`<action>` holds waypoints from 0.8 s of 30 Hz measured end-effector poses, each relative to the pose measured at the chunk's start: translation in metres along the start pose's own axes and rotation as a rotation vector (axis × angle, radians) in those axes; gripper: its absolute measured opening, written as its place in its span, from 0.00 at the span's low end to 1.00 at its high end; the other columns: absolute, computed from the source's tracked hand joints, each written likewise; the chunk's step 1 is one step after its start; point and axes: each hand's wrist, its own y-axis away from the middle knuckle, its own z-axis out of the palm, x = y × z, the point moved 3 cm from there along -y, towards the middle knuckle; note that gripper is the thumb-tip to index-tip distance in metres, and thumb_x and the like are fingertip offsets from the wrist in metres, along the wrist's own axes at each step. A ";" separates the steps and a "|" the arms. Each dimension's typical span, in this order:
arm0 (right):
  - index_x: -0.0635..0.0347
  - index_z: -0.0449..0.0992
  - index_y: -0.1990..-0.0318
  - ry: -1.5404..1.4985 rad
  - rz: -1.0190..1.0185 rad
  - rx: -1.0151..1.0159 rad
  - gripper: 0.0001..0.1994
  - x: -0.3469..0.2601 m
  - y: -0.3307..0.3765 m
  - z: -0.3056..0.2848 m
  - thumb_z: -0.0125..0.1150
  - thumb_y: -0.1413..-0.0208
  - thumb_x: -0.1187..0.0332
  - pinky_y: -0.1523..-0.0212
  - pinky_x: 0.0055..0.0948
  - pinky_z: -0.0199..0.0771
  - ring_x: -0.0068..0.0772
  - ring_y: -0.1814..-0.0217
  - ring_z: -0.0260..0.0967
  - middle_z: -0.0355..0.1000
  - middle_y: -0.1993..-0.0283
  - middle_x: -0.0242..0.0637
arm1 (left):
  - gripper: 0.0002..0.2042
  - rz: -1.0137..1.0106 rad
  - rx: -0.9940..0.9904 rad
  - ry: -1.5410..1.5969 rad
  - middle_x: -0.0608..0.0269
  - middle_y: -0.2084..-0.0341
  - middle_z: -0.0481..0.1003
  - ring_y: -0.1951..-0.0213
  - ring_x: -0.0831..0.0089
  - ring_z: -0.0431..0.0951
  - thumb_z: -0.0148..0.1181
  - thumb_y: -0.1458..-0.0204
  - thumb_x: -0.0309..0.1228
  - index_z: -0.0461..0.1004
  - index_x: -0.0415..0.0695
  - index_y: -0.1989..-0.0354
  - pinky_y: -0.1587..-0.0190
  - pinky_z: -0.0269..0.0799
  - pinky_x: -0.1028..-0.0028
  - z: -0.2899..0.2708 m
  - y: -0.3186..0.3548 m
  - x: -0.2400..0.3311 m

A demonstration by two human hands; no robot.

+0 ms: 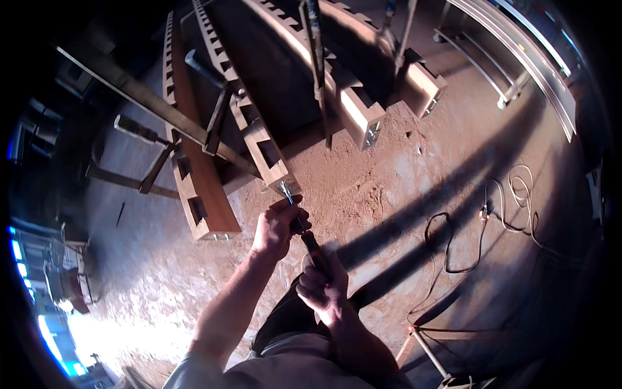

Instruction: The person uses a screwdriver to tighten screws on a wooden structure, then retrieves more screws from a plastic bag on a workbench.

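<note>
A screwdriver [313,249] with a dark handle points up and away from me. My right hand [322,290] is wrapped round its handle. Further up, the fingers of my left hand [275,228] close around its shaft, just below the metal fitting [286,188]. That fitting sits on the end face of a long notched wooden beam [278,170], and the screwdriver's tip reaches it. Exactly how the tip meets the fitting is too small to tell. Left of it lies a second notched beam [210,201], with small metal pieces on its near end.
Bar clamps [155,104] lie across the two left beams, one with a wooden handle [135,129]. Two more notched beams [355,107] [421,81] stand to the right, with upright clamps [317,65]. A cable [483,240] loops over the dusty floor, near a stand's legs [429,353].
</note>
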 end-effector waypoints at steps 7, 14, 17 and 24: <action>0.56 0.69 0.51 0.755 -0.374 0.371 0.15 0.014 0.008 -0.008 0.48 0.38 0.57 0.86 0.25 0.55 0.23 0.88 0.53 0.58 0.85 0.26 | 0.16 -0.035 -0.041 -0.080 0.57 0.74 0.73 0.73 0.68 0.76 0.50 0.42 0.29 0.65 0.31 0.50 0.70 0.73 0.72 -0.012 -0.009 0.000; 0.56 0.69 0.48 1.324 -0.468 0.584 0.16 0.023 0.005 -0.009 0.50 0.40 0.60 0.81 0.28 0.62 0.26 0.84 0.60 0.63 0.81 0.26 | 0.14 -0.045 -0.155 -0.074 0.58 0.74 0.73 0.74 0.69 0.75 0.50 0.42 0.30 0.66 0.32 0.52 0.69 0.72 0.72 -0.027 -0.011 -0.001; 0.56 0.69 0.48 1.575 -0.598 0.647 0.16 0.022 0.004 -0.005 0.52 0.41 0.61 0.78 0.29 0.66 0.28 0.81 0.64 0.65 0.79 0.27 | 0.15 -0.027 -0.203 -0.043 0.58 0.74 0.73 0.73 0.69 0.76 0.51 0.42 0.31 0.65 0.31 0.52 0.69 0.72 0.72 -0.028 -0.016 -0.001; 0.56 0.71 0.51 1.145 -0.857 0.514 0.16 0.031 0.000 -0.022 0.52 0.41 0.57 0.79 0.30 0.65 0.27 0.81 0.62 0.64 0.79 0.28 | 0.10 -0.127 -0.137 -0.071 0.58 0.76 0.72 0.74 0.69 0.74 0.47 0.42 0.28 0.66 0.35 0.55 0.70 0.71 0.72 -0.018 -0.006 0.012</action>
